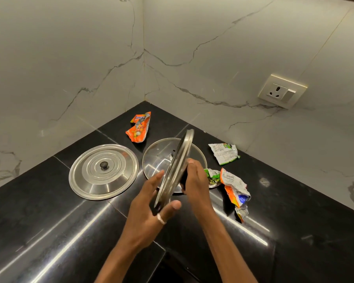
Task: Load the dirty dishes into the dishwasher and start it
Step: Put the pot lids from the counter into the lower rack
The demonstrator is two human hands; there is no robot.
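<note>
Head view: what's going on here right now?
A person holds a round lid tilted on edge above the black counter, left hand at its lower rim, right hand gripping its other side. Behind it a glass lid lies flat, a steel lid to its left. Crumpled wrappers lie around them. No dishwasher is in view.

The single head view looks steeply down, close over the black worktop, toward the marble corner (wide-angle).
</note>
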